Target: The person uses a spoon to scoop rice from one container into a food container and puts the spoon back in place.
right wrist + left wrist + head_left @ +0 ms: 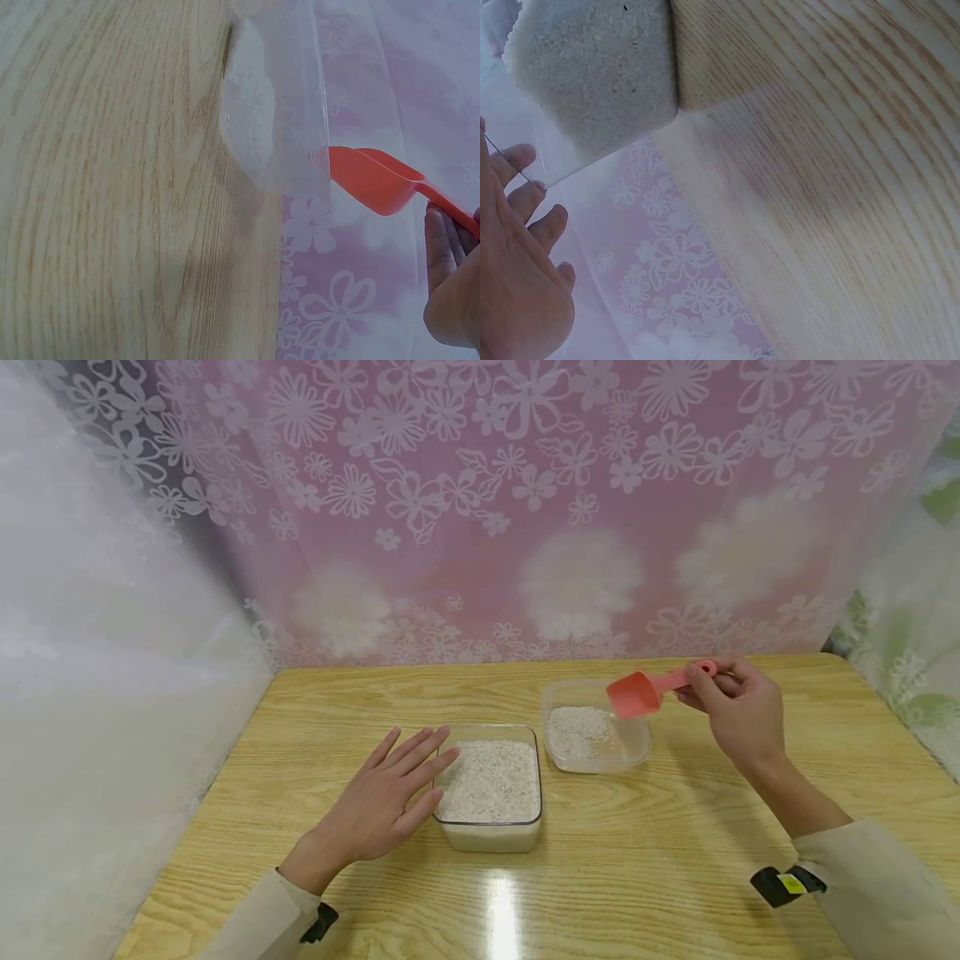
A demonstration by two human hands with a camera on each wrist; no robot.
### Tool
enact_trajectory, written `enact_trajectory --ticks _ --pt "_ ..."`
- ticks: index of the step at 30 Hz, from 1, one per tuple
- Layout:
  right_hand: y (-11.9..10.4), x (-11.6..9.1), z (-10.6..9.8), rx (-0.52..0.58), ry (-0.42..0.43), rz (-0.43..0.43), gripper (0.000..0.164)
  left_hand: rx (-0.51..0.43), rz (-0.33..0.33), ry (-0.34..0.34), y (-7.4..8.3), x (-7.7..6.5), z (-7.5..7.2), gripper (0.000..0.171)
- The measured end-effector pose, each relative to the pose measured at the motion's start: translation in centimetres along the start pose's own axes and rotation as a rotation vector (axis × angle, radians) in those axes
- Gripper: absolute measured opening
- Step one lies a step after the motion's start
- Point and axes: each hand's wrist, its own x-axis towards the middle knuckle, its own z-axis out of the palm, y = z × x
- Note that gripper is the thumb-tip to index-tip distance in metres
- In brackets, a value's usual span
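- Head view, right of centre: the right hand (742, 710) grasps the handle of a red scoop (635, 695), thumb and fingers pinched around it.
- The scoop's bowl is raised over the right part of a clear plastic tub (628, 747), which sits just right of the frame's middle.
- White rice (577, 731) lies mostly in the left part of that tub.
- Lower centre: a square glass container (491, 838) is filled with speckled rice (491, 781), close beside the tub.
- Lower left: the left hand (375, 806) has its fingers spread and extended, released, reaching the glass container's left rim.
- Left wrist view: those fingers appear at the left edge, by the rim.
- Both containers stand on a wood-grain table (637, 877); a pink floral curtain (450, 552) fills the upper frame.
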Motion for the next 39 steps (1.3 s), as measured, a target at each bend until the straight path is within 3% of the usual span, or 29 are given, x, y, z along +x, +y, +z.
enact_trajectory --ticks 7,12,16,20,28,39 --pt "-0.2 -0.6 -0.1 0.145 0.049 -0.031 0.022 0.002 -0.004 -0.001 0.0 -0.1 0.0 0.051" --pt "-0.8 -0.9 -0.5 0.282 0.105 0.076 0.028 0.004 -0.004 -0.002 0.0 -0.1 -0.1 0.051" --pt "-1.2 -0.9 -0.8 0.459 0.112 0.155 0.023 0.003 -0.003 -0.001 0.0 -0.1 -0.1 0.051" --pt "-1.5 -1.1 -0.9 0.627 0.089 0.210 0.013 0.001 -0.002 0.000 0.0 -0.1 -0.1 0.051" --pt "-2.3 -1.7 -0.5 0.805 -0.015 0.310 0.006 0.004 -0.004 -0.005 0.0 0.0 -0.2 0.051" --pt "-3.5 -2.6 1.3 0.809 -0.106 0.331 0.008 0.009 -0.007 -0.018 0.0 0.0 -0.1 0.051"
